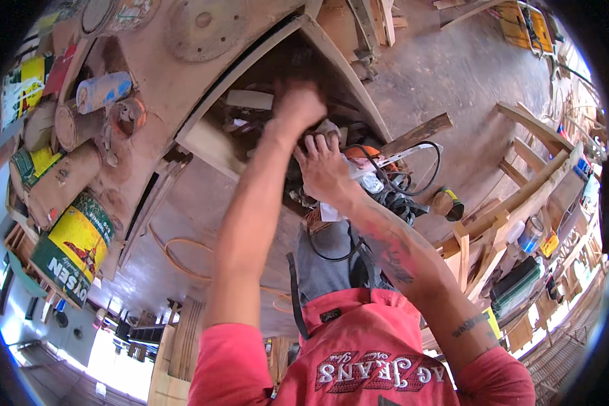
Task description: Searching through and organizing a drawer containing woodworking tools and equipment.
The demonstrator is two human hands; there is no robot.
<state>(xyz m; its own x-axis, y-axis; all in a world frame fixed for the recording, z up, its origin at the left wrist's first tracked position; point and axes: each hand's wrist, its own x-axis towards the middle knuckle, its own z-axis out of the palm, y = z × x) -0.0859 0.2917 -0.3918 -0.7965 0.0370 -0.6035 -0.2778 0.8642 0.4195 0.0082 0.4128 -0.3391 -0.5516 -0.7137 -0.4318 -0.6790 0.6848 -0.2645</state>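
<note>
A wooden drawer stands pulled out from a brown workbench, full of jumbled items. My left hand is deep inside it, smeared by motion, so its fingers and anything in them cannot be made out. Closer to me, my right hand rests on the clutter with its fingers curled down over something greyish that they mostly hide. A pale block lies in the drawer left of my left hand. Beside my right hand are an orange item, crumpled clear plastic and a dark cable looping past the drawer's edge.
Dusty cans, including a large green-and-yellow paint can, crowd the bench at the left. A wood strip sticks out right of the drawer. An orange cord lies below left. A wooden frame and a small open can stand at the right.
</note>
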